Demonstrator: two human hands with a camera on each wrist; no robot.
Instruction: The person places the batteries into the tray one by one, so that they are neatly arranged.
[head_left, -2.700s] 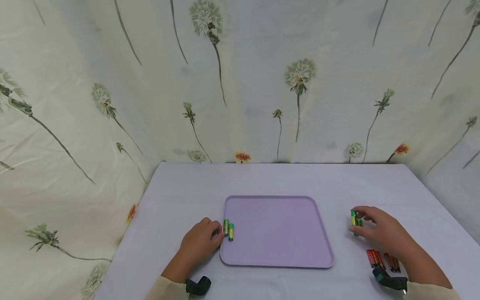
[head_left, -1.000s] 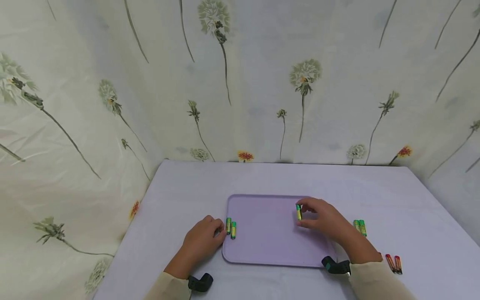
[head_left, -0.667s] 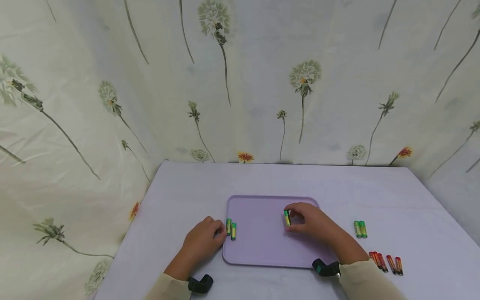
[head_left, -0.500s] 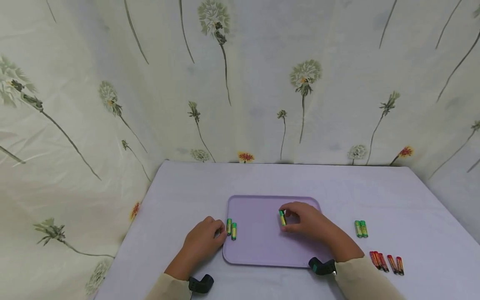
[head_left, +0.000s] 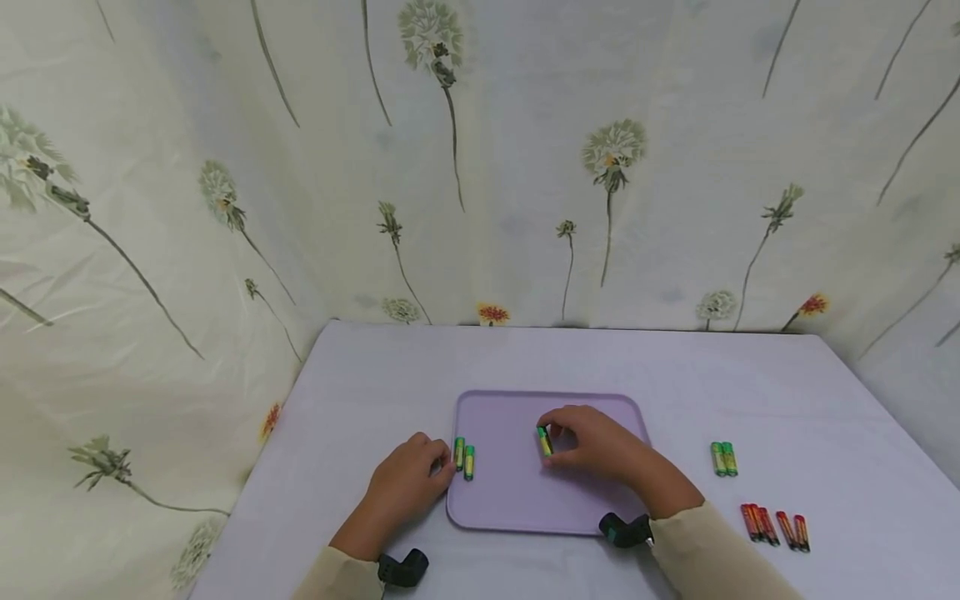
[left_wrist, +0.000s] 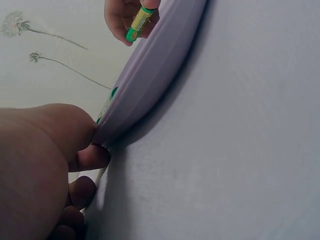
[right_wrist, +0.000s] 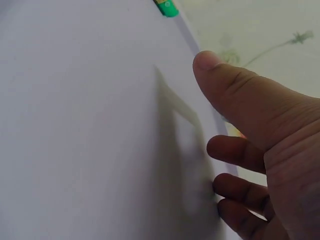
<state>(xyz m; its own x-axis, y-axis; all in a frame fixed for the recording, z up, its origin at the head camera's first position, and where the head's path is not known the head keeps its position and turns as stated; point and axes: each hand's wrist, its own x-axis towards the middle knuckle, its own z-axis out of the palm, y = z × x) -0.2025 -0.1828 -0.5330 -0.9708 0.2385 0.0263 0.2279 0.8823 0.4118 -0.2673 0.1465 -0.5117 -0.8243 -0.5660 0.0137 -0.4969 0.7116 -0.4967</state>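
Observation:
A lilac tray (head_left: pixel 630 500) lies on the table in the head view. My right hand (head_left: pixel 553 442) hovers low over its middle and pinches a green and yellow battery (head_left: pixel 544 441) in its fingertips; the left wrist view shows that battery (left_wrist: pixel 138 23) held above the tray rim (left_wrist: pixel 155 75). Two more green batteries (head_left: pixel 463 457) lie side by side just inside the tray's left edge. My left hand (head_left: pixel 437 468) holds the tray's left rim beside them, fingers (left_wrist: pixel 91 157) curled under the edge. In the right wrist view only my thumb (right_wrist: pixel 235 95), the tray floor (right_wrist: pixel 90 130) and a battery's green end (right_wrist: pixel 168 7) show.
Two green batteries (head_left: pixel 723 459) lie on the table right of the tray. Several red batteries (head_left: pixel 775 527) lie nearer the front right. A flower-printed cloth wall (head_left: pixel 525 167) closes the back and both sides. The table's left edge (head_left: pixel 255 475) runs close to my left hand.
My right hand picked one green battery from the pile on the right and carried it leftward over the tray to its middle. The left hand stayed on the tray's left rim.

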